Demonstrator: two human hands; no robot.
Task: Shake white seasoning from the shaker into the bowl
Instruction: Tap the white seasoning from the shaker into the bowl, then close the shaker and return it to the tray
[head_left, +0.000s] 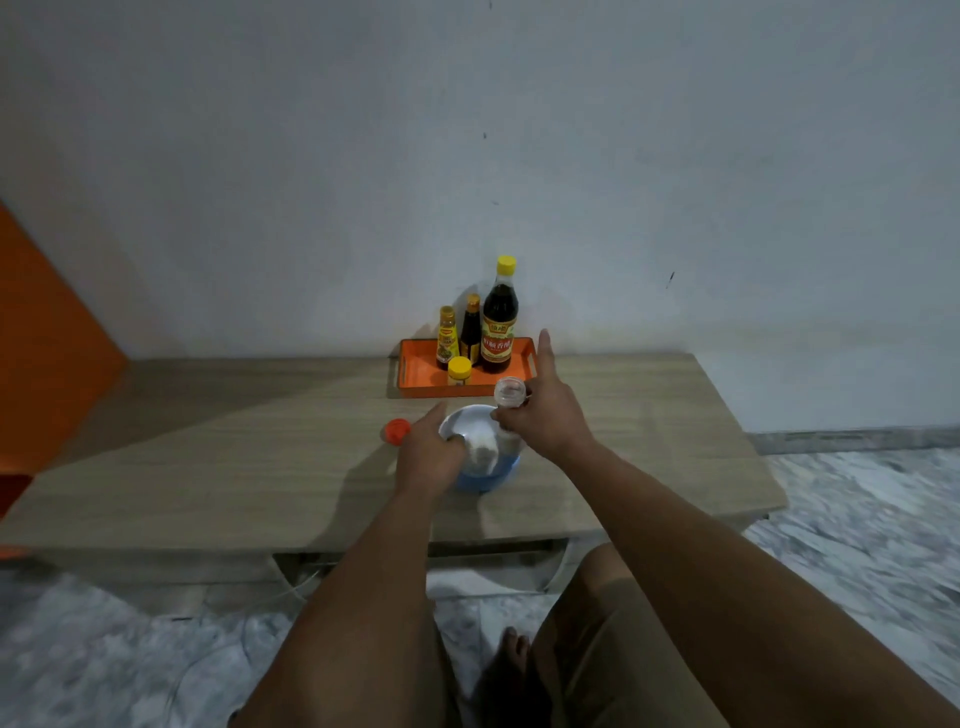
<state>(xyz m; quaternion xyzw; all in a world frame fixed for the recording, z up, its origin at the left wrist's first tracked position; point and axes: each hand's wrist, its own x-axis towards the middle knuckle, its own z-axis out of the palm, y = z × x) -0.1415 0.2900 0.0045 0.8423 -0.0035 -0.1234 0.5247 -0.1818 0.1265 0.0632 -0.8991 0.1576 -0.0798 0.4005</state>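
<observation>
Two hands: shaker (508, 393) above held bowl (480, 447).

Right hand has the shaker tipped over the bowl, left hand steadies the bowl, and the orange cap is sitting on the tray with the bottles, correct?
Not quite: the head view shows the orange cap on the table, left of the bowl, not on the tray. The rest holds: right hand grips the shaker, left hand steadies the bowl.

We saw a pale blue bowl (485, 480) with a white inside, a clear shaker (509, 393) of white seasoning, and an orange cap (397, 431) on the light wood-grain worktop (208, 457). The tray (415, 371) was orange, its dark bottles (498, 317) yellow-capped. The floor (857, 499) was grey-and-white marbled, the wall (675, 182) plain grey-white.
</observation>
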